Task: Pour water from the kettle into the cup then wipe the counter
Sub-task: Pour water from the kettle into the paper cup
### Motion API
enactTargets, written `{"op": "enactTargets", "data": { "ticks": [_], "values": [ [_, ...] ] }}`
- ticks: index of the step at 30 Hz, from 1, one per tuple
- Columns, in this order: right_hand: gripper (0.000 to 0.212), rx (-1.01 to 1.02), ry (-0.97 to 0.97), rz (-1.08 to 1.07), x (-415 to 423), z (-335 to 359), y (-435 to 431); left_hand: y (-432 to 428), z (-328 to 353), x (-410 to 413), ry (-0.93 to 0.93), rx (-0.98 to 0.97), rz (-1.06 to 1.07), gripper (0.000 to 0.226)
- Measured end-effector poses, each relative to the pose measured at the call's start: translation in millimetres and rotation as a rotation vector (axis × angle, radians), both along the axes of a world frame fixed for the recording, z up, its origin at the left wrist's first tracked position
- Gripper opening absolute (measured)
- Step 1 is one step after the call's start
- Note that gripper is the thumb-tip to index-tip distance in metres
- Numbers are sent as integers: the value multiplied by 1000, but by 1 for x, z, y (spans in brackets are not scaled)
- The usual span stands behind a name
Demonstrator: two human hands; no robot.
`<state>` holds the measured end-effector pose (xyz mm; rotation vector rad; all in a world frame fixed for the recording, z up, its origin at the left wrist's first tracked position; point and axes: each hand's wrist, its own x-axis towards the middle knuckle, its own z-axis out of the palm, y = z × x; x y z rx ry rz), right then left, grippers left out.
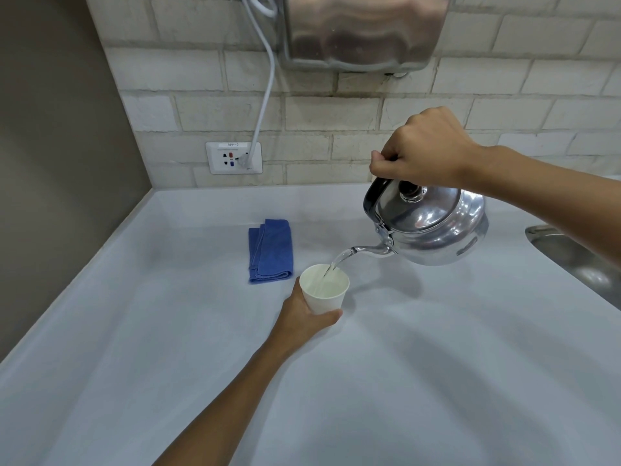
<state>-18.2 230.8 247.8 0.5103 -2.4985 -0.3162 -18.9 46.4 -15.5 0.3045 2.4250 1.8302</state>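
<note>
**Kettle tips as water streams into paper cup**

Kettle [433, 223], steel and held by its black handle in the closed right hand [421, 153], hangs tilted above the counter [437, 364], a clear stream falling from its spout into the white paper cup [324, 290]. The left hand [302, 316] wraps the cup's base, steadying it. Pouring is under way; next, seemingly, righting the kettle, then taking the folded blue cloth [270, 250] lying just behind the cup.

Steel kettle [433, 227] tilted, water streaming into white cup [324, 290]; blue cloth [270, 250] folded nr cup.
</note>
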Motion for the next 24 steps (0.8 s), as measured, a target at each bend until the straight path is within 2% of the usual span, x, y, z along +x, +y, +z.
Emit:
{"op": "enactTargets", "data": {
  "ticks": [24],
  "values": [
    [49, 21, 34, 10, -1, 1, 3, 0, 3, 2, 9, -16, 13, 75]
  ]
}}
